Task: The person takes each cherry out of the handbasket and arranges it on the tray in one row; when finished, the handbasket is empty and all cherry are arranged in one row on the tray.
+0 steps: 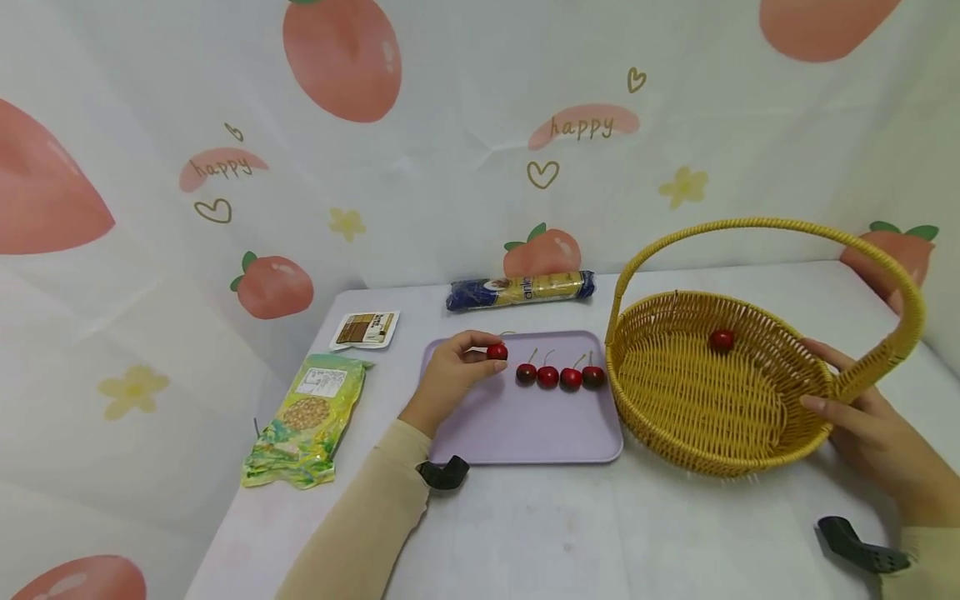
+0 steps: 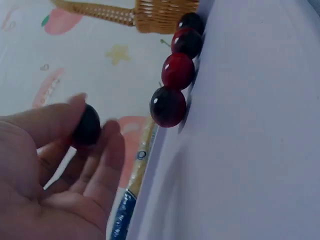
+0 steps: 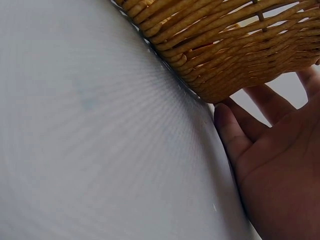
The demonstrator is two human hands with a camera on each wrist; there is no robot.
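Over the left part of the lilac tray (image 1: 525,433), my left hand (image 1: 448,375) pinches a dark red cherry (image 1: 497,352) between thumb and fingers. The left wrist view shows that cherry (image 2: 87,126) at the fingertips, beside a row of cherries. Several stemmed cherries (image 1: 571,379) sit side by side on the tray's right half. My right hand (image 1: 870,425) holds the right side of the yellow woven basket (image 1: 697,400) near the handle's base, thumb over the rim. Its other fingers lie against the outer wall, partly hidden. One cherry (image 1: 722,340) lies inside the basket, towards the back.
Behind the tray lies a blue and yellow packet (image 1: 521,290). To the left are a small white and brown packet (image 1: 365,330) and a green and yellow bag (image 1: 307,421). The basket's tall handle (image 1: 772,223) arches above it, and a printed curtain hangs behind the table.
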